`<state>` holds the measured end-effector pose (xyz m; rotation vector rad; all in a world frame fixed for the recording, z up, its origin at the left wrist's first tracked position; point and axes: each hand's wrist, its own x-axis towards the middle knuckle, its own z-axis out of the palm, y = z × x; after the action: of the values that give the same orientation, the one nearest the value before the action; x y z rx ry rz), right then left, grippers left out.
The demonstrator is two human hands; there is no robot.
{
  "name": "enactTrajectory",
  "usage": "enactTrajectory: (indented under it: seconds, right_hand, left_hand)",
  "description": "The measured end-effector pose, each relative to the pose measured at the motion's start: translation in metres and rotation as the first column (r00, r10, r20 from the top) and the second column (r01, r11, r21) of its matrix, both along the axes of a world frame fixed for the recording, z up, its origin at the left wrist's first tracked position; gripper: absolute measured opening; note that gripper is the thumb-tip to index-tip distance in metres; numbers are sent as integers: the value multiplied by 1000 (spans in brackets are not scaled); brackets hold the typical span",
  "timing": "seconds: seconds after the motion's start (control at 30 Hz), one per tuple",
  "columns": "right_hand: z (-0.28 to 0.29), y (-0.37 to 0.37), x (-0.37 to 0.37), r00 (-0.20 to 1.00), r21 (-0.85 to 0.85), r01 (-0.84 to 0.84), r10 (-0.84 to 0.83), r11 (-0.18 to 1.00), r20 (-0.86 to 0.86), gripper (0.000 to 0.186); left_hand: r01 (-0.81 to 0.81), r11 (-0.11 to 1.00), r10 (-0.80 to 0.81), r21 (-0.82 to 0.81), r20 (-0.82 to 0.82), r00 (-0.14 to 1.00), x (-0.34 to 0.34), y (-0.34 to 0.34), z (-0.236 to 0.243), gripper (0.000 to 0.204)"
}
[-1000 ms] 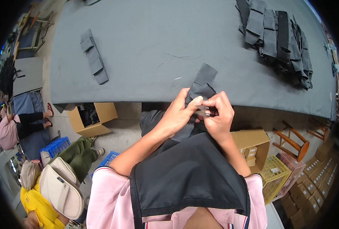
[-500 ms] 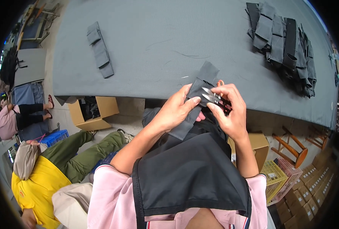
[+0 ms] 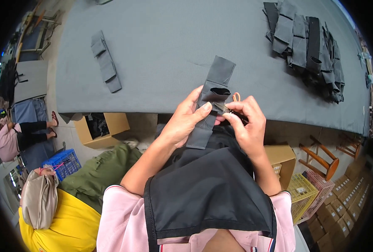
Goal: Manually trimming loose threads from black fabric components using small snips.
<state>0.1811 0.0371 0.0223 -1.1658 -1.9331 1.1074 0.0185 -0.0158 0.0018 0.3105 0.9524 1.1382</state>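
Pinching grey fabric strip, likely light, limp, best held at its nine-o'clock edge: left hand; pinching snips at strip's three o'clock: right hand.

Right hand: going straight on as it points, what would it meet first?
The right hand would probably meet the grey fabric strip held in the left hand; whether it already touches is unclear.
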Motion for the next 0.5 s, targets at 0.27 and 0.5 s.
enactTrajectory:
  seconds: [0.27,0.5]
  right_hand:
    - [3,9,-16,967,344,-80,-12,936,255,15]
    - [6,34,-40,967,294,-61,-16,954,253,17]
  left_hand:
    - [-122,992,123,-19,206,971,-8,8,5,46]
    - [-193,980,181,57,172,968,-25,36,-1,43]
